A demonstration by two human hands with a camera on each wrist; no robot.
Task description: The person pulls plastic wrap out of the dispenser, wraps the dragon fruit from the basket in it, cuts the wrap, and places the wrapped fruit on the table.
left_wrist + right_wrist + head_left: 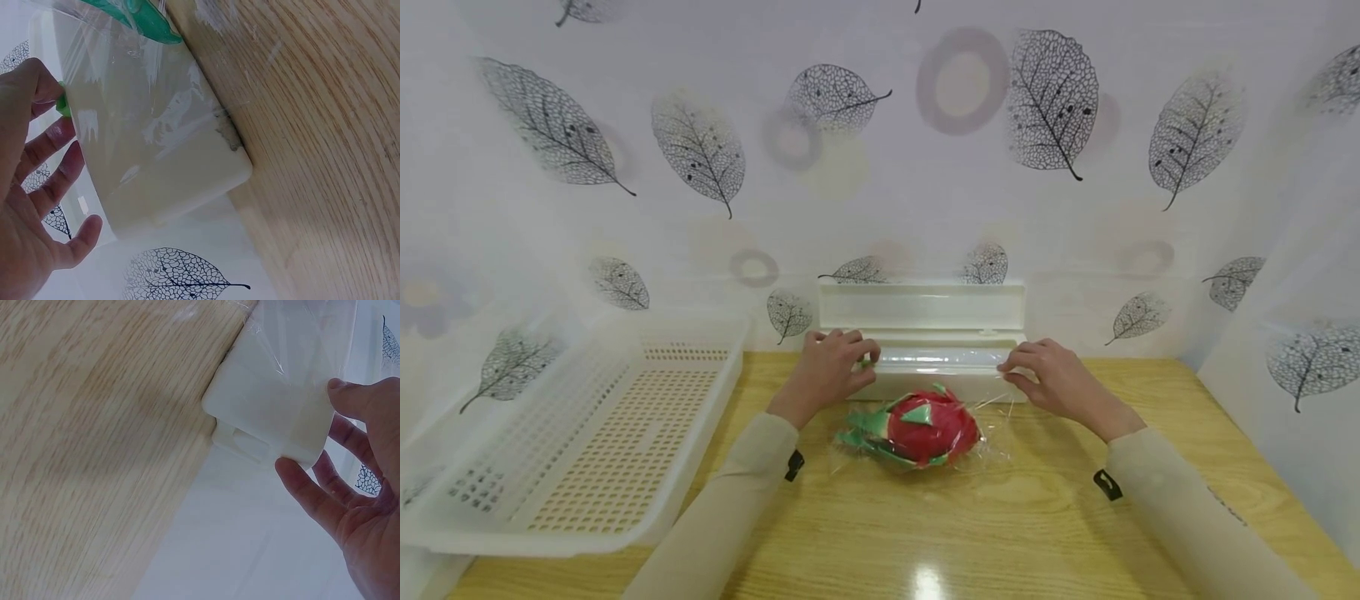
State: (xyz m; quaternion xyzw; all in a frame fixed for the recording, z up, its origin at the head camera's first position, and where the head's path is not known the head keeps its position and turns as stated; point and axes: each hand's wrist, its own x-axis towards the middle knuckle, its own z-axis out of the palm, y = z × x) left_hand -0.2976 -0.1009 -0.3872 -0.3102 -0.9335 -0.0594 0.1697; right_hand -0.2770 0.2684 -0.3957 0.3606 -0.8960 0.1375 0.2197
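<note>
A white cling film box [925, 386] stands at the back of the table, its lid [922, 307] raised and a roll of clear film [936, 357] inside. At its left end, my left hand [831, 371] pinches a small green slide cutter [63, 103] on the front edge. My right hand [1054, 375] holds the box's right end, thumb at the front edge and fingers around the corner. Just in front lies a red dragon fruit [934, 427] with green scales, under crinkled clear film. In the left wrist view, film [144, 94] drapes down the box front.
A white plastic basket [700, 450] with a perforated bottom stands at the left of the wooden table [985, 533]. Behind the box rises a pale wall covering [880, 200] printed with leaves; it also borders the right side.
</note>
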